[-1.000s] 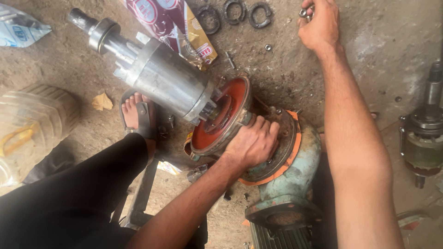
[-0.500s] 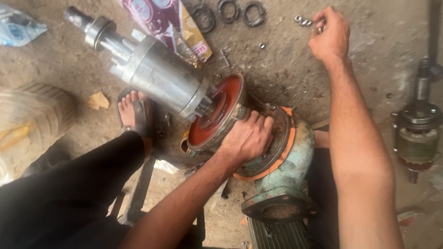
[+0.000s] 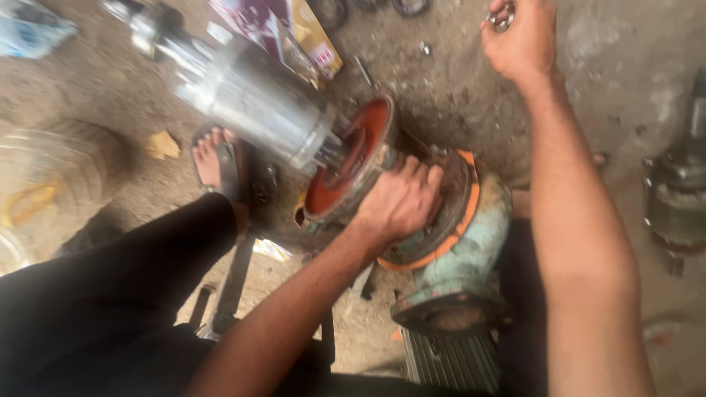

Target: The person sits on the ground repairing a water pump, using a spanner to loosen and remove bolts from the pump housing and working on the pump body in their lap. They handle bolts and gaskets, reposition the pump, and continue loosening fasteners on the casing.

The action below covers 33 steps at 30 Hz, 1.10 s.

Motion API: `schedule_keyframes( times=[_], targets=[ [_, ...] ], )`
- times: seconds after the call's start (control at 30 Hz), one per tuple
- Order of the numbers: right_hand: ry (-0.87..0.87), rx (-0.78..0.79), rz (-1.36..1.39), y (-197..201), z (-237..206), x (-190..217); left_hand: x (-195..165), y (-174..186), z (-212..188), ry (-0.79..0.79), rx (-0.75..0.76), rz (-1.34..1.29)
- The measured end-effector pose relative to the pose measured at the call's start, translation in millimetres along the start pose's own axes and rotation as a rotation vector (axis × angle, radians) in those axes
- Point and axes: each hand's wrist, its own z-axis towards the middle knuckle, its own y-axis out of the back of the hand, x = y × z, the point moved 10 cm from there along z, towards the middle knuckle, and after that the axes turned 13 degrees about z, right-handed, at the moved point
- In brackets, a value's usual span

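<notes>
Left hand (image 3: 397, 202) clamps red flange (image 3: 346, 165) against teal pump casing (image 3: 456, 257), centre. Right hand (image 3: 518, 40) at one o'clock pinches small metal rings (image 3: 502, 16). One-handed hold: heavy steel rotor (image 3: 250, 99) may tip, crush sandalled foot (image 3: 217, 162) at nine o'clock.

motor body (image 3: 257, 103) crowding pump casing (image 3: 471, 257)

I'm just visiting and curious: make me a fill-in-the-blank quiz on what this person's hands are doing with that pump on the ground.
1. The left hand rests between the red disc and the pale ____ pump casing.
2. The right hand is raised and pinches small metal ____.
3. A silvery cylinder joins the ____ disc.
4. Beside the cylinder a foot wears a ____.

Missing words: green; rings; red; sandal
</notes>
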Motion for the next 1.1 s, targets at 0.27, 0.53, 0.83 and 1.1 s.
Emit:
schedule_keyframes(
  times=[0.27,0.53,0.83,1.1],
  targets=[
    [-0.39,0.506,0.144,-4.4,-111.8,46.8,-1.1,-13.7,0.6,0.0,0.07,0.035],
    [-0.34,0.793,-0.068,-34.7,-138.9,66.3,-0.7,-6.1,3.0,-0.006,0.037,0.059],
    [-0.28,0.944,-0.122,-54.2,-141.2,70.3,-0.1,1.1,1.1,-0.003,-0.016,0.038],
    [-0.342,1.004,-0.254,-63.8,-138.5,67.2,-0.4,-0.6,2.2,-0.003,0.006,0.047]
  ],
)
